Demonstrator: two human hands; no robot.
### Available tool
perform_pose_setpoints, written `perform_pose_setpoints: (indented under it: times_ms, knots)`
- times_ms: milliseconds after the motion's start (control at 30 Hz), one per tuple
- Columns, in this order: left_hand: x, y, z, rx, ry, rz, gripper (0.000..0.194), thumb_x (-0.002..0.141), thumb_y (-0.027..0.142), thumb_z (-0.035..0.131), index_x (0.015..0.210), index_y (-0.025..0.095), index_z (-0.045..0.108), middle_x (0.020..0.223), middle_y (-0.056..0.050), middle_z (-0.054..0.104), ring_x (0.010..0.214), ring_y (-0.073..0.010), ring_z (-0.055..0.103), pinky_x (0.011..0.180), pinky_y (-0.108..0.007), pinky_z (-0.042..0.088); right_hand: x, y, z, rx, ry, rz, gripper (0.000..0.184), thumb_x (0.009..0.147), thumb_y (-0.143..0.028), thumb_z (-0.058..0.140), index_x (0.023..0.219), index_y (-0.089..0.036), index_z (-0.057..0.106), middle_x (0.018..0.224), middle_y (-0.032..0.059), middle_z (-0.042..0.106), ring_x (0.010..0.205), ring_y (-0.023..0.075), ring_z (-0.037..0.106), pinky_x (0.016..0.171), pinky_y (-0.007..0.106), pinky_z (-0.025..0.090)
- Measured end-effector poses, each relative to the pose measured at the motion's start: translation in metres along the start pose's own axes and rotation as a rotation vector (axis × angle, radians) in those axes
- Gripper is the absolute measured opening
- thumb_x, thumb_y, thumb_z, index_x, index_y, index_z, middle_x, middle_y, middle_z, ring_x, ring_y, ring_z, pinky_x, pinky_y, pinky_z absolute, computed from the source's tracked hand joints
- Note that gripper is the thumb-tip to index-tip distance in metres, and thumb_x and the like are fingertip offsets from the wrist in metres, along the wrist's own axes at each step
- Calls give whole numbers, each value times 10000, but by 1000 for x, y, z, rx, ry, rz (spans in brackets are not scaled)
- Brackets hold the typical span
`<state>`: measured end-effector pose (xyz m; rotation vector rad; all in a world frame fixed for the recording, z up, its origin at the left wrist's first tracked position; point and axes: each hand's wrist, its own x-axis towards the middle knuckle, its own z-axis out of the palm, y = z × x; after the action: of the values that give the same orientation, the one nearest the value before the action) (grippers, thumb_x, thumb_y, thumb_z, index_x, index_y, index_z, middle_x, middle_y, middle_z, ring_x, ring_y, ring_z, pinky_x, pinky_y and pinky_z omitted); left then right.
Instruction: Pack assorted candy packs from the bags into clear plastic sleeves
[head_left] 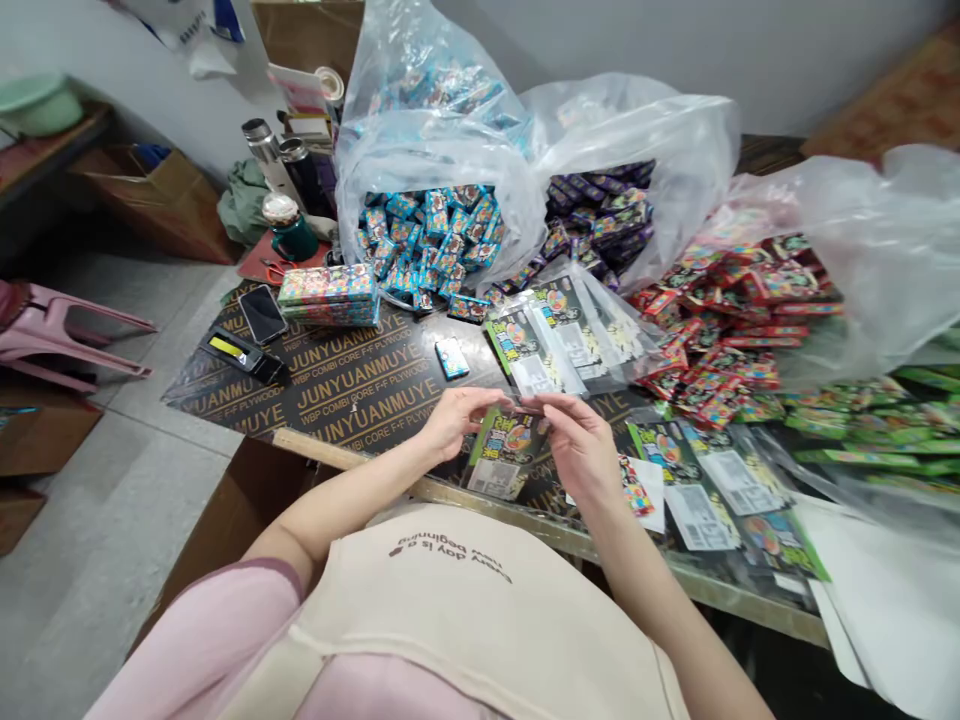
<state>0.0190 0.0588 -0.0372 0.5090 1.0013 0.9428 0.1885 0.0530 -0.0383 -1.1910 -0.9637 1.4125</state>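
Observation:
My left hand (455, 422) and my right hand (583, 440) pinch the upper edge of a printed plastic bag (506, 445) between them. The bag is black and green, with a white barcode panel, and hangs at the table's front edge. Just beyond my left hand lies a small blue box (451, 358). A stack of similar printed bags (559, 330) rests behind my hands. More printed bags (701, 480) lie to the right of my right hand, close to a small red packet (636, 487) on white paper. My fingertips partly cover the held bag's top.
Large clear sacks hold blue boxes (442, 235), purple boxes (600, 215) and red boxes (735, 330). Green boxes (885, 430) spread at the right. On the left are a stacked bundle (330, 294), a phone (262, 314), a black tape-like tool (244, 355) and flasks (270, 160).

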Motion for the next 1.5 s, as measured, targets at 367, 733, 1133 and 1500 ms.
perform_pose_setpoints:
  times_ms: [367, 733, 1133, 1500]
  knots:
    - [-7, 22, -4, 636, -56, 574, 105, 682, 282, 745, 707, 181, 754, 786, -75, 730, 766, -181, 649, 802, -329, 494, -11, 5, -13, -364, -29, -291, 182, 826, -387, 636, 888, -279, 769, 998, 32, 744, 988, 244, 673, 937, 417, 492]
    - [-13, 38, -5, 790, -133, 499, 154, 711, 318, 738, 703, 165, 752, 668, -47, 713, 603, -144, 626, 582, -242, 479, -14, -22, -3, -419, -81, -166, 192, 733, -403, 720, 721, -214, 756, 579, 7, 681, 487, 147, 586, 515, 281, 496]
    - [-20, 23, -10, 936, -224, 723, 109, 752, 279, 702, 696, 188, 720, 906, -96, 747, 790, -192, 699, 738, -314, 552, -30, -2, -19, -576, -82, -491, 133, 828, -347, 627, 830, -280, 742, 976, 55, 742, 918, 226, 694, 884, 418, 541]
    - [-15, 10, -120, 462, 700, 743, 223, 672, 326, 752, 761, 130, 692, 806, -71, 731, 759, -190, 689, 789, -351, 553, 70, 43, 15, -879, -147, -505, 646, 795, -519, 635, 1350, -227, 483, 1390, 151, 467, 1296, 319, 422, 1040, 485, 381]
